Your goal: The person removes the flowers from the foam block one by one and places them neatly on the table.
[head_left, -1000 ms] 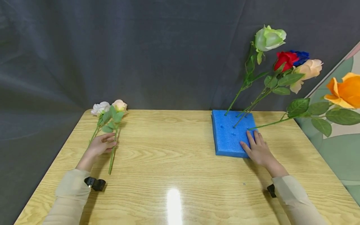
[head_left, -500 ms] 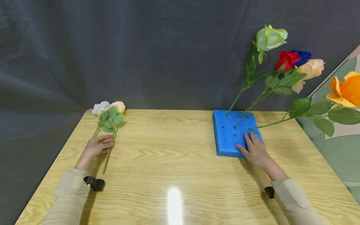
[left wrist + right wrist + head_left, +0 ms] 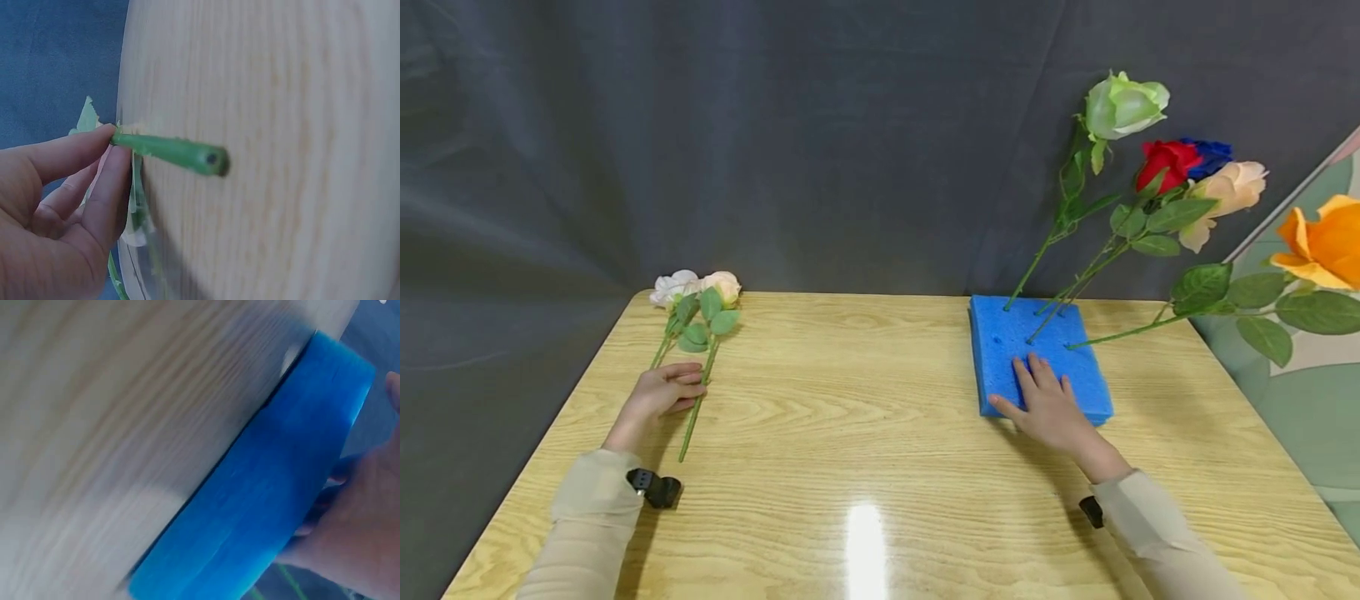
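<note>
**Eng:** Pinching one stem only, from what I see. Your left hand (image 3: 658,393) has thumb and fingers closed on the peach rose's stem (image 3: 169,152), near the desk's left edge. The white rose (image 3: 672,287) lies right against it, leaves overlapping at the far left corner.

**Op:** So the risk is?

**Eng:** Tangled leaves. Lift the peach rose (image 3: 724,286) and you may drag the white one along, or flick it off the left edge, which is close.

**Op:** Right side?

**Eng:** Your right hand (image 3: 1047,404) lies flat, fingers straight and spread, on the near part of the blue foam block (image 3: 1078,383), at the desk's far right. Gripping nothing, just pressing. The block sits loose on a glossy desk (image 3: 865,433), so it could slide if you ease off.

**Op:** And the flowers already in it?

**Eng:** That's the bigger worry. The green rose (image 3: 1123,104), red rose (image 3: 1165,158), blue rose (image 3: 1208,152), a second peach one (image 3: 1232,187) and the orange rose (image 3: 1318,242) all lean hard to the right, heads past the block's edge. Top-heavy. Take your palm away and I'd expect the block to tip or skid toward the right edge.

**Op:** Anything else?

**Eng:** Your fingers sit close to the open holes (image 3: 1000,338). Pushing a new stem in there could jab them.
</note>
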The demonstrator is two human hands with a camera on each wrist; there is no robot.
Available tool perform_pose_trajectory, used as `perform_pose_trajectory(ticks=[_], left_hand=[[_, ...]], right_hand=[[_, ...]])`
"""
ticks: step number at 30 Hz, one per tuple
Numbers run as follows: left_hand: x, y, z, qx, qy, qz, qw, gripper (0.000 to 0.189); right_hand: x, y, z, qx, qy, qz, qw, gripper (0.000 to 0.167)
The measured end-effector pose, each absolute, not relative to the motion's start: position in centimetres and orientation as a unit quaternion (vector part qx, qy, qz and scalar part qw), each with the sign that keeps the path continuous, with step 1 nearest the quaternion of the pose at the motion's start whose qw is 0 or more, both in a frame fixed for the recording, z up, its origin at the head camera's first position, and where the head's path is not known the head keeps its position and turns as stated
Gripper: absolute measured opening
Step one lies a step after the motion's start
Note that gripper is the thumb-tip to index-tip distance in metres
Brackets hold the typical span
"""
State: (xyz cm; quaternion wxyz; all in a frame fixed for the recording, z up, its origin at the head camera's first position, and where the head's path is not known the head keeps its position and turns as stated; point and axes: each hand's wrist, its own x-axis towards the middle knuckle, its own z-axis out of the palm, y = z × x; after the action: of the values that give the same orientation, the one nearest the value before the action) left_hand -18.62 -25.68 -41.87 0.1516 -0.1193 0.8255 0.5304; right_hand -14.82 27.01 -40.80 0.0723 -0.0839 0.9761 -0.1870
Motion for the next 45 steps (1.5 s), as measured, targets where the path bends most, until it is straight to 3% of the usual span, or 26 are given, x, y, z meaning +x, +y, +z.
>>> perform_pose_trajectory(ticks=[8,15,25,32,45], left_hand=[[-18.5,-25.9,-41.9,-0.120,0.828,0.527,0.153,0.057],[-18.6,-25.8,-41.6,-0.124,0.818,0.541,0.153,0.058],[-18.9,-24.8,-40.6,-0.118,0.826,0.546,0.083,0.054],[-19.2,-21.6,-39.7,-0.082,0.829,0.547,0.080,0.052],[-19.6,-13.2,-39.0,0.005,0.799,0.588,0.126,0.049]], right_hand=[[-15.4,24.7,-41.4,-0.036,0.984,-0.150,0.088,0.100],[-15.5,23.9,-41.6,-0.006,0.985,-0.152,0.080,0.087],[-15.3,23.7,-41.2,-0.013,0.985,-0.156,0.076,0.083],[-14.9,24.5,-41.4,-0.032,0.982,-0.177,0.056,0.083],[-13.5,26.5,-41.3,-0.080,0.975,-0.203,0.043,0.083]])
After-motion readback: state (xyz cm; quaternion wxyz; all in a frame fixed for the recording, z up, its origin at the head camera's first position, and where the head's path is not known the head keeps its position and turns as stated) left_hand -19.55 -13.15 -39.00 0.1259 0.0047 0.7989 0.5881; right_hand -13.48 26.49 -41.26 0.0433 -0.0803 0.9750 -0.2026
